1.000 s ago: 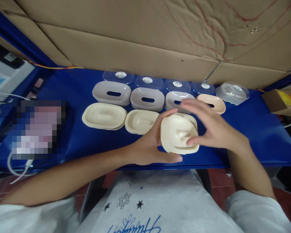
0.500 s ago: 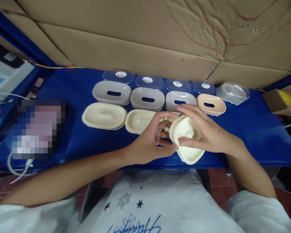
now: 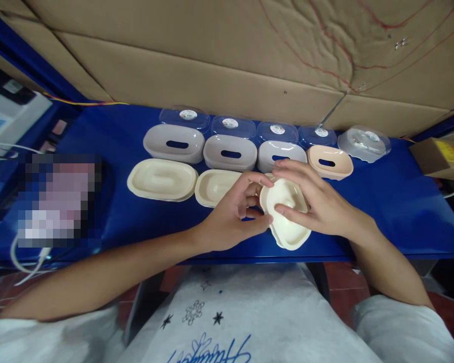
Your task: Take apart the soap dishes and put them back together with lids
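A cream oval plastic tray (image 3: 291, 237) with a raised middle is held tilted above the front part of the table. My right hand (image 3: 325, 206) grips it from the right, thumb pressed on the inner face and fingers over the far edge. From the left, my left hand (image 3: 230, 217) curves around the rim, with thumb and index fingertips against it. Two matching cream trays lie to the left, one at the far left (image 3: 162, 179) and another (image 3: 215, 187) partly covered by my left forearm and hand. Something cream behind my hands is mostly hidden.
Slotted grey boxes (image 3: 174, 143) and a peach box (image 3: 331, 162) form a row behind. Clear lids (image 3: 232, 130) with labels stand behind them, and a clear-covered box (image 3: 363, 145) is at the right. A cardboard box (image 3: 442, 159) sits at the right edge; a cable (image 3: 41, 259) hangs left.
Both hands have shifted slightly left and up with the cream tray, which has turned a little. The rows of boxes and trays on the table have not moved.
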